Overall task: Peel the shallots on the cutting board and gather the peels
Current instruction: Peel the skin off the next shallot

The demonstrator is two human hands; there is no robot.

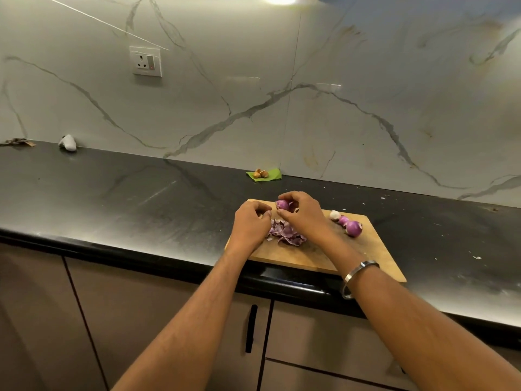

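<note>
Board [366,249] near edge + right half mostly bare wood, easy approach from front. Centre blocked: peel pile [286,234] sits between both wrists, left hand [249,225] and right hand [303,214] crowd the far-left corner. Three shallots [348,222] in a row near board's far-right edge (touching each other), narrow lane between them and right forearm. Counter [112,193] left of board wide open; leaf w/ nuts [263,174] at the wall, well apart from the board.

The left hand [249,225] hides its fingers' grip; the peels [286,235] are partly covered.
</note>
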